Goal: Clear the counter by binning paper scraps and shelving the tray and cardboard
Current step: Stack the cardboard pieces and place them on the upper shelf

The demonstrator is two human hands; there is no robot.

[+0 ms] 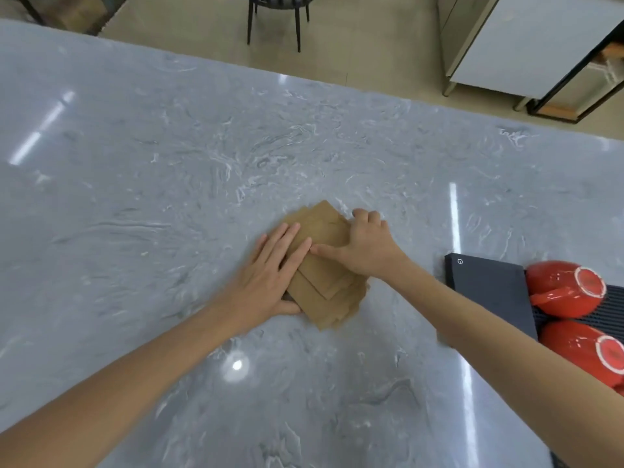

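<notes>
A stack of brown cardboard pieces lies flat on the grey marble counter, a little right of centre. My left hand rests on the stack's left side, fingers flat on top and thumb along the near edge. My right hand holds the right side, thumb pressed on top and fingers curled over the far edge. A dark tray sits at the counter's right edge, partly hidden behind my right forearm. A tiny pale scrap lies on the counter to the left.
Two red cups stand upside down on the tray's ribbed part. Beyond the counter's far edge are a black-legged chair and a white cabinet on a beige floor.
</notes>
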